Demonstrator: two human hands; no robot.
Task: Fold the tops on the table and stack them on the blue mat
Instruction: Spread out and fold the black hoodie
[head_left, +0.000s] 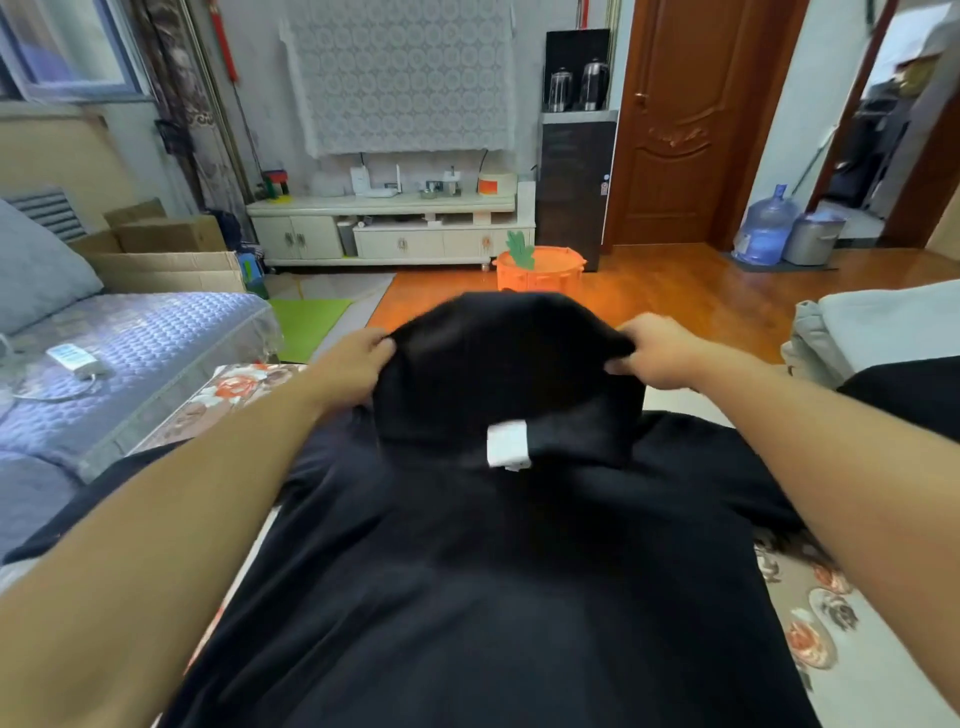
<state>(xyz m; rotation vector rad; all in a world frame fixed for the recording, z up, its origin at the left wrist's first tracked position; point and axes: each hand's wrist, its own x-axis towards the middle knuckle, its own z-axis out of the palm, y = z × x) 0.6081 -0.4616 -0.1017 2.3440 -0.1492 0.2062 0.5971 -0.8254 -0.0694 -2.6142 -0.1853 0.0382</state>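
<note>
A black top (493, 571) lies spread over the table with the flowered cloth (810, 634) and fills most of the view. Its far end is lifted and curled back toward me, showing a white label (508, 444). My left hand (356, 366) grips the raised fabric on its left side. My right hand (657, 353) grips it on the right. Both arms reach forward over the top. Another dark garment (904, 395) lies at the right edge, with a folded pale grey top (878, 325) behind it. No blue mat is in view.
A sofa with a quilted blue cover (135, 358) and a white remote (78, 358) is on the left. Cardboard boxes (166, 249), a TV cabinet (389, 228), an orange tub (540, 267) and a water bottle (766, 228) stand beyond on the wooden floor.
</note>
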